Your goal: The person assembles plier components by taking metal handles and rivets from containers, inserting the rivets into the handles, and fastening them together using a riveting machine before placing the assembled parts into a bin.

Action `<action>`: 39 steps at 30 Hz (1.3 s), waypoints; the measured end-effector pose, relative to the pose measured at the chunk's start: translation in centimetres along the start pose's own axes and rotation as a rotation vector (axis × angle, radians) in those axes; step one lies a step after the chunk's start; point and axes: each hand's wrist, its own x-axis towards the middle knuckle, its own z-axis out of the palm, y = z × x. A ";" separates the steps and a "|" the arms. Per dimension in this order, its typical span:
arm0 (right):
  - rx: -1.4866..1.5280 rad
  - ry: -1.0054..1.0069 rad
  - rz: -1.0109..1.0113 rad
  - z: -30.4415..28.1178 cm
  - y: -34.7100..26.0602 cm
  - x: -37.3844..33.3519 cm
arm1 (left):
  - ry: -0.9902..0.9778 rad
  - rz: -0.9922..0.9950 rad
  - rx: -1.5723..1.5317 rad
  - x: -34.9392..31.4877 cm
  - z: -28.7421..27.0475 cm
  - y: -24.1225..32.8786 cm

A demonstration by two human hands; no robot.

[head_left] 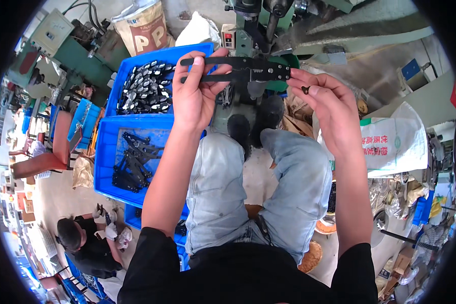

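My left hand (195, 93) is closed around the two handles of flat black pliers (258, 69), which look like wire strippers with a toothed notch and several rivets. They lie level in the air in front of a green machine (245, 38). The fingers of my right hand (334, 99) reach the riveted end of the pliers. Between its thumb and fingers it pinches a small dark metal piece (305, 89), too small to name surely; it looks like a screw or rivet.
Left of me stand a blue bin (117, 83) of shiny-tipped black parts and another blue bin (104, 152) of flat black tool parts. A printed white sack (397, 144) sits at right. A paper sack (147, 30) stands behind the bins. Another person (88, 240) works at lower left.
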 end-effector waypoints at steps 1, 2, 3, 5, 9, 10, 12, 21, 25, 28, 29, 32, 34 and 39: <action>-0.031 0.013 0.006 0.0 -0.1 0.1 | 0.041 -0.040 0.032 0.0 0.1 0.1; -0.037 0.010 0.007 -0.1 -0.2 0.5 | 0.083 -0.079 0.065 0.0 0.0 0.2; -0.133 0.004 0.023 -0.2 -0.5 1.4 | 0.086 -0.075 0.060 0.3 -0.3 0.6; -0.236 0.003 0.042 -0.2 -0.8 2.8 | 0.098 -0.196 0.258 1.0 -0.8 1.3; -0.212 0.032 0.155 0.6 1.0 6.3 | 0.106 -0.267 0.286 1.0 -0.5 1.3; -0.167 0.010 0.242 0.7 2.1 7.2 | 0.107 -0.256 0.289 0.8 -0.6 1.4; -0.132 -0.025 0.259 0.7 3.2 8.2 | 0.110 -0.288 0.260 0.5 -0.7 1.2; -0.283 0.086 0.405 1.8 2.3 8.7 | 0.168 -0.267 0.291 -0.2 0.1 1.4; -0.359 0.033 0.382 2.5 0.9 7.9 | 0.196 -0.262 0.344 -0.4 0.8 1.5; -0.300 0.162 0.216 0.8 2.2 7.4 | 0.168 -0.288 0.357 -0.2 1.2 1.4; -0.340 0.175 0.239 0.9 0.6 6.1 | 0.194 -0.288 0.359 -0.4 0.9 1.7; -0.374 0.130 0.158 -3.2 0.4 2.5 | 0.218 -0.294 0.346 -0.8 0.8 2.0; -0.423 0.237 0.179 -5.9 0.5 -1.8 | 0.230 -0.289 0.336 -1.2 1.0 2.3; -0.787 0.434 0.285 -18.1 7.1 -13.9 | 0.244 -0.257 0.252 -1.9 2.9 2.8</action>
